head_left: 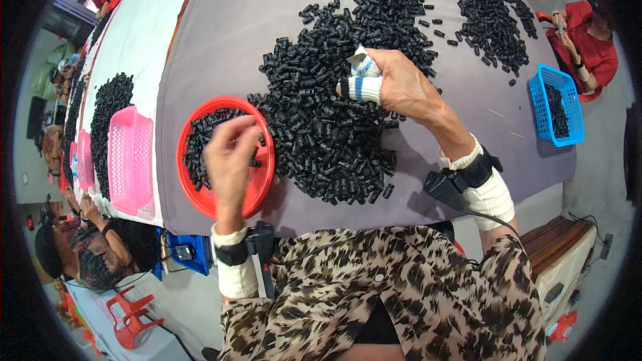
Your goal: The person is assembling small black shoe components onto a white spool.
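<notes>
A large heap of small black cylindrical plastic parts (pixel 321 134) lies on the grey tablecloth in front of me. Over its upper right side is my right hand (pixel 401 83), its fingers curled in. White wraps with blue marks (pixel 364 88) cover some of its digits; what the fingers hold, if anything, is hidden. My left hand (pixel 231 150) hovers over a round red basin (pixel 188 194), fingers bent and smeared by motion. More of the black parts fill the basin's left side, and its red bottom shows at the lower right.
Pink baskets (pixel 130 160) stand to the left on a white cloth, beside more black parts. At the right edge sits a blue basket (pixel 557 103) with black parts, near a person in red (pixel 592 43). Another heap (pixel 491 20) lies far right. Other people sit along the left.
</notes>
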Demonstrator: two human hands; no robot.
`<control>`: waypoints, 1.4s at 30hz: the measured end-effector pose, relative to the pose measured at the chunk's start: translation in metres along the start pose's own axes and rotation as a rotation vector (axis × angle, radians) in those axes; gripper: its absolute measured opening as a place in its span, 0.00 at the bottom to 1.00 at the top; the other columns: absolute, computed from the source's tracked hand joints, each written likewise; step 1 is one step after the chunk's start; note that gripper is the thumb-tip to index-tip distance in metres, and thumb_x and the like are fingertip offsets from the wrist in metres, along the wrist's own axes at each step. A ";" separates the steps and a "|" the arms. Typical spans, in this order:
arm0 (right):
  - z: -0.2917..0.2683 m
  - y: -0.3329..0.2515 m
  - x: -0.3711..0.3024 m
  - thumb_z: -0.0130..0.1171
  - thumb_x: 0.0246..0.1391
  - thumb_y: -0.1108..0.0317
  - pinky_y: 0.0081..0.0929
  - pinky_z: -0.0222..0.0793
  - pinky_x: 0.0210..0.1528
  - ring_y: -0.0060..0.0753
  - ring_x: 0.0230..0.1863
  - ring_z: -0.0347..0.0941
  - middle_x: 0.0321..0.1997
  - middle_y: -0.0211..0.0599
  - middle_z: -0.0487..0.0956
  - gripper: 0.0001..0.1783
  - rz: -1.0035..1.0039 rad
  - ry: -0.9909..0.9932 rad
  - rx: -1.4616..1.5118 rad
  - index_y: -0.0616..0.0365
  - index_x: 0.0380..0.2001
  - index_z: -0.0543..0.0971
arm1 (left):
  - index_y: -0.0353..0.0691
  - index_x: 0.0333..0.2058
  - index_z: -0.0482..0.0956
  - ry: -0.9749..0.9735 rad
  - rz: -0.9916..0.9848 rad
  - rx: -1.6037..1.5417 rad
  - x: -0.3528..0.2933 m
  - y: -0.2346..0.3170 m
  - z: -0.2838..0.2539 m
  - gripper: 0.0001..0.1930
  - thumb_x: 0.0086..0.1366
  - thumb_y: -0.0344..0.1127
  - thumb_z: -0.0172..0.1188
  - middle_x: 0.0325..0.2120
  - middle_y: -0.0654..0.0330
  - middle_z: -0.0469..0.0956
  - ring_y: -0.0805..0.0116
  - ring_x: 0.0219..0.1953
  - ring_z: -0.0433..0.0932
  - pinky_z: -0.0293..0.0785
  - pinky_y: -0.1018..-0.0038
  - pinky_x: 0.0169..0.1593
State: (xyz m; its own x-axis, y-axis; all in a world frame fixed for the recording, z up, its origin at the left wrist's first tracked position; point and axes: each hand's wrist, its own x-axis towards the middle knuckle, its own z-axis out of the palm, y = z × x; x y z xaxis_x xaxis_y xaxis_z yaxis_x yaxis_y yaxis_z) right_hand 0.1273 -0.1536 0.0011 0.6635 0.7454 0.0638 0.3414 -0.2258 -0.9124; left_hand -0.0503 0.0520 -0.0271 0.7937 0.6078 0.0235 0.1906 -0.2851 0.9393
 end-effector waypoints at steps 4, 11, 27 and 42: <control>0.005 0.010 0.000 0.60 0.45 0.59 0.26 0.56 0.21 0.23 0.17 0.59 0.13 0.30 0.68 0.17 0.007 -0.009 -0.041 0.62 0.21 0.71 | 0.36 0.32 0.78 -0.334 0.208 0.178 -0.005 -0.008 0.064 0.09 0.50 0.30 0.63 0.26 0.58 0.74 0.68 0.27 0.74 0.70 0.76 0.32; -0.015 0.023 -0.017 0.60 0.45 0.60 0.25 0.55 0.21 0.21 0.17 0.58 0.14 0.29 0.67 0.16 0.111 0.020 0.004 0.62 0.20 0.71 | 0.38 0.31 0.76 -0.431 0.637 0.568 0.000 -0.022 0.127 0.11 0.46 0.31 0.64 0.25 0.57 0.67 0.57 0.32 0.69 0.68 0.65 0.35; 0.005 -0.019 0.003 0.65 0.43 0.61 0.18 0.57 0.24 0.13 0.22 0.59 0.18 0.21 0.68 0.14 -0.050 -0.160 0.182 0.59 0.24 0.74 | 0.34 0.44 0.70 -0.439 -0.134 -1.208 0.025 0.041 0.044 0.13 0.61 0.31 0.53 0.30 0.58 0.74 0.72 0.29 0.72 0.67 0.76 0.33; 0.023 -0.086 0.025 0.65 0.39 0.58 0.22 0.64 0.29 0.19 0.24 0.67 0.21 0.30 0.75 0.19 -0.120 -0.279 0.062 0.61 0.29 0.75 | 0.34 0.46 0.68 -0.441 -0.113 -1.555 0.012 0.064 0.024 0.14 0.61 0.30 0.52 0.32 0.58 0.72 0.71 0.34 0.71 0.72 0.77 0.37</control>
State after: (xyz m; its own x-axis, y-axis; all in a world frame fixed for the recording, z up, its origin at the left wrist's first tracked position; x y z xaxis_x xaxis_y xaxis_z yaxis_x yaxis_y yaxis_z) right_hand 0.0993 -0.1008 0.0717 0.4093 0.9100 0.0669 0.3590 -0.0932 -0.9287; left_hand -0.0149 0.0234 0.0253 0.9645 0.2460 0.0962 -0.2641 0.8964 0.3560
